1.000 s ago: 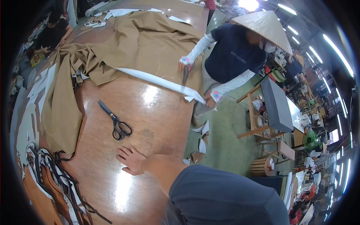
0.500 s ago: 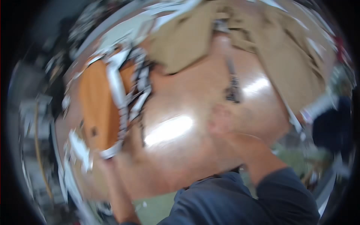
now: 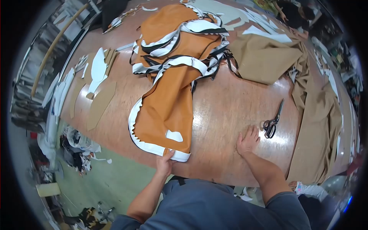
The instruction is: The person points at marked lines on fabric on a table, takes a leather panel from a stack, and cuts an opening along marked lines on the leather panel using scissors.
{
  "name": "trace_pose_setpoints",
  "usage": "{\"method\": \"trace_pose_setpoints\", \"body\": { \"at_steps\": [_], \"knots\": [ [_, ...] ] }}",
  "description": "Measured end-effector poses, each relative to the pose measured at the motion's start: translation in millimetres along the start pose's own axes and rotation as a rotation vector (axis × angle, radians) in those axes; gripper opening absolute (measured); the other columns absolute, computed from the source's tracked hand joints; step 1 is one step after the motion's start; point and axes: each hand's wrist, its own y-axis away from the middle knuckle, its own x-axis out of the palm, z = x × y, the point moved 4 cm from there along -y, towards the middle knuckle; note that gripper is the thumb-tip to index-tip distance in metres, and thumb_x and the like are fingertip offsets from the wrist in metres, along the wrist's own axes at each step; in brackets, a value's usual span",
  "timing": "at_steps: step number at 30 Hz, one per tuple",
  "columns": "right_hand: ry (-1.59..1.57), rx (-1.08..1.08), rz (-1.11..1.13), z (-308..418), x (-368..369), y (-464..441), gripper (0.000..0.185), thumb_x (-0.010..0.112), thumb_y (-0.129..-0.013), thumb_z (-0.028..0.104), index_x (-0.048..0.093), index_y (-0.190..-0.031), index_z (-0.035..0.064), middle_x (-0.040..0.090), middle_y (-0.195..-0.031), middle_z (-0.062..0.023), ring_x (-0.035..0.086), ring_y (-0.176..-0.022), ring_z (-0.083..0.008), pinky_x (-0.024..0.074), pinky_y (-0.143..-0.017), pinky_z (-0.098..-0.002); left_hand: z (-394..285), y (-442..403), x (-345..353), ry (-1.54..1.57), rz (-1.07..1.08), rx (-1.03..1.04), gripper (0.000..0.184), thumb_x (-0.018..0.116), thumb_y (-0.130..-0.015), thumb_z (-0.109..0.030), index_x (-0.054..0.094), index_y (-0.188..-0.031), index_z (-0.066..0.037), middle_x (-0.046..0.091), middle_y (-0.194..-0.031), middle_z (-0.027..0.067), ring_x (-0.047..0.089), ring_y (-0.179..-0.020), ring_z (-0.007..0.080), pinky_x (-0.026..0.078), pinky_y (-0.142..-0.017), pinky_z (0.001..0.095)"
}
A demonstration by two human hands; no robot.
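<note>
My left hand (image 3: 165,164) grips the near edge of an orange piece (image 3: 165,111) with a white and black border, thumb on top. The piece lies on the wooden table (image 3: 218,115) and has a white oval opening or patch near its lower end. Its far part is heaped with more orange material and white and black strips. My right hand (image 3: 249,141) rests flat on the tabletop, fingers spread, holding nothing. Just right of it lies a pair of black scissors (image 3: 271,124), blades pointing away from me.
Tan fabric (image 3: 314,130) covers the right side of the table. Flat tan pieces (image 3: 102,103) and a white piece (image 3: 98,67) lie on the left. One person (image 3: 294,15) is at the far right, and a co-worker's sleeve (image 3: 312,190) shows at the lower right.
The view has swung left, bringing the orange piece to the middle. My left hand, out of view at first, now shows on its edge. My right hand stays flat near the scissors.
</note>
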Motion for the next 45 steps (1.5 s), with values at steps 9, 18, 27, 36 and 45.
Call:
{"method": "trace_pose_setpoints", "body": {
  "at_steps": [9,18,27,36,45],
  "knots": [
    [-0.034,-0.034,-0.046,-8.8,7.2,-2.0,0.074,0.056,-0.100,0.048,0.041,-0.159,0.0070,0.029,-0.171,-0.0203,0.023,-0.159,-0.0391,0.0236,-0.123,-0.0646,3.0,67.0,181.0,-0.477,0.808,0.184,0.026,0.068,-0.106,-0.025,0.066,-0.090,-0.005,0.056,-0.075,-0.0025,0.052,-0.071,0.0096,0.044,-0.066,0.0313],
    [-1.806,0.153,1.005,58.7,15.3,85.8,0.047,0.059,-0.107,0.039,0.061,-0.143,0.0079,0.071,-0.136,-0.0147,0.071,-0.119,-0.0305,0.0577,-0.103,-0.0429,-13.7,114.2,177.1,-0.964,0.862,0.781,0.022,0.069,-0.100,-0.022,0.075,-0.113,-0.005,0.075,-0.115,0.0149,0.070,-0.110,0.0348,0.054,-0.096,0.0439],
    [-1.483,0.063,0.747,68.0,7.9,35.8,0.026,0.070,-0.099,0.014,0.068,-0.122,0.0029,0.073,-0.103,-0.0092,0.071,-0.095,-0.0188,0.0585,-0.077,-0.0350,-61.1,117.3,97.3,-1.419,0.452,1.041,0.033,0.076,-0.087,-0.033,0.075,-0.113,-0.012,0.075,-0.111,0.0132,0.072,-0.106,0.0370,0.056,-0.095,0.0494],
    [-1.506,-0.055,0.228,43.4,-136.3,22.6,0.015,0.073,-0.091,0.003,0.071,-0.106,0.0027,0.072,-0.089,-0.0037,0.065,-0.072,-0.0097,0.0483,-0.062,-0.0236,-26.7,120.7,-44.1,-1.492,-0.085,0.186,0.074,0.075,-0.089,-0.033,0.047,-0.154,-0.010,0.062,-0.138,0.0275,0.070,-0.113,0.0426,0.052,-0.100,0.0580],
    [-0.693,-0.100,0.252,-50.2,-32.6,83.5,0.035,0.083,-0.083,0.014,0.070,-0.112,-0.0009,0.065,-0.082,-0.0039,0.059,-0.071,-0.0139,0.0497,-0.065,-0.0326,33.9,109.2,-116.0,0.278,-0.287,-0.295,0.071,0.058,-0.104,-0.055,0.042,-0.156,-0.009,0.064,-0.141,0.0185,0.070,-0.117,0.0327,0.057,-0.097,0.0532]
  ]
}}
